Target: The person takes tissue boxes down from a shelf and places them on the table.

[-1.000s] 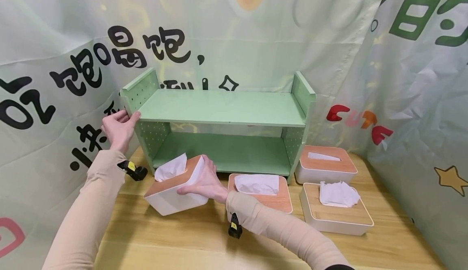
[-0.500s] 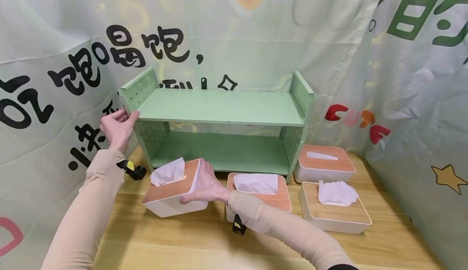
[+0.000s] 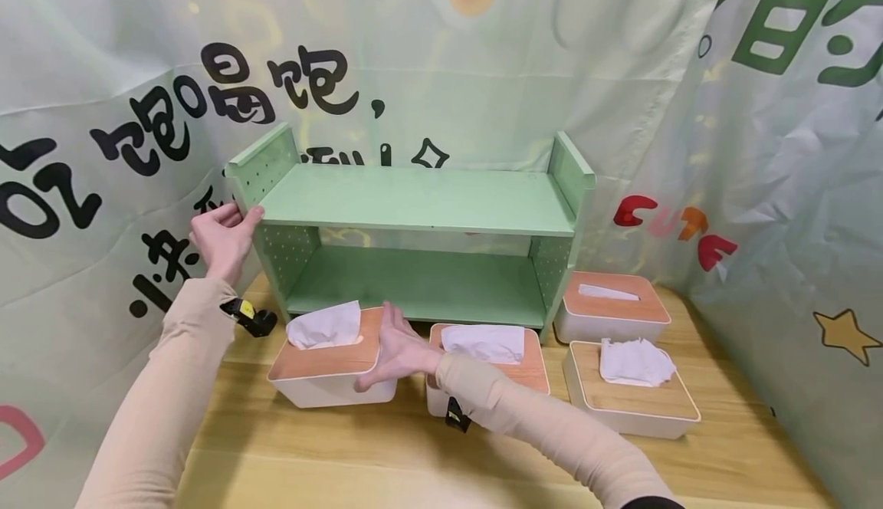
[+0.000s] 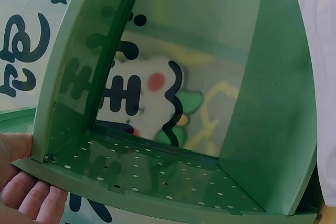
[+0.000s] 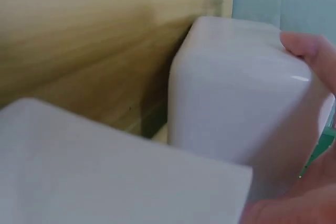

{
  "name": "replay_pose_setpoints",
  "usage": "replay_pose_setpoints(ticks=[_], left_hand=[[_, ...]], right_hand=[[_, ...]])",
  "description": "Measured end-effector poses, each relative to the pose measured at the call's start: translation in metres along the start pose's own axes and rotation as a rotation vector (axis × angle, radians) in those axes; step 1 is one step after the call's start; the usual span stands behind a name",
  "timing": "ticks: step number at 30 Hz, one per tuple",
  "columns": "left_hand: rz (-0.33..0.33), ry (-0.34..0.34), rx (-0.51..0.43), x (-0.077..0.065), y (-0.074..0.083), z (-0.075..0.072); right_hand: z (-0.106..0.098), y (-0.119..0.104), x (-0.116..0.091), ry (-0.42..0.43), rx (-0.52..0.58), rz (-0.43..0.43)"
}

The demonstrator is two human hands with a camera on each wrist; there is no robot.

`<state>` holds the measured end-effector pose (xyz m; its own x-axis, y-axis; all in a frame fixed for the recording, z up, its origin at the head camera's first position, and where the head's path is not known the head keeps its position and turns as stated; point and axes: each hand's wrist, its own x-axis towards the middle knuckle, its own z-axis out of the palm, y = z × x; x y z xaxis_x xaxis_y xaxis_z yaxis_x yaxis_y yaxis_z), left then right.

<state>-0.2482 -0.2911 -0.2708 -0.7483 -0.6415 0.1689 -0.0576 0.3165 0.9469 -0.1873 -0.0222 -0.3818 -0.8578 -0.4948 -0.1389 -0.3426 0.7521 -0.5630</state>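
In the head view my left hand (image 3: pixel 224 241) grips the left upright of a green two-tier shelf (image 3: pixel 414 198), at the level of its upper board. The left wrist view shows the thumb and fingers (image 4: pixel 34 198) on either side of the panel's edge. My right hand (image 3: pixel 400 349) holds the right end of a white tissue box (image 3: pixel 334 390) with a wood-look lid, thumb in front and fingers behind. A white tissue sticks up from its slot. This box sits nearly level in front of the shelf's left half; its white wall (image 5: pixel 236 87) fills much of the right wrist view.
A second tissue box (image 3: pixel 534 371) stands close right of my right hand, partly hidden by the forearm. Two more, a rear box (image 3: pixel 614 329) and a front box (image 3: pixel 628 423), stand on the wooden table (image 3: pixel 331 463) at right. A printed curtain (image 3: pixel 483 103) encloses the back and sides.
The held tissue box has come down from a tilted pose to nearly level, my right hand lowering with it. My left hand keeps its grip on the shelf.
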Motion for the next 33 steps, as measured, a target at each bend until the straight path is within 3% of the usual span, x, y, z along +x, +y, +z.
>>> replay_pose_setpoints(ticks=[6,15,33], left_hand=[[-0.004,-0.004,-0.013,0.0,0.001,0.0],[0.004,-0.005,-0.027,0.0,0.003,0.0],[-0.015,-0.007,-0.037,-0.002,0.002,-0.001]], right_hand=[[-0.004,0.003,0.002,-0.028,-0.153,0.001],[-0.011,0.002,0.003,0.016,-0.5,-0.015],[0.001,0.017,0.012,-0.084,-0.629,0.036]])
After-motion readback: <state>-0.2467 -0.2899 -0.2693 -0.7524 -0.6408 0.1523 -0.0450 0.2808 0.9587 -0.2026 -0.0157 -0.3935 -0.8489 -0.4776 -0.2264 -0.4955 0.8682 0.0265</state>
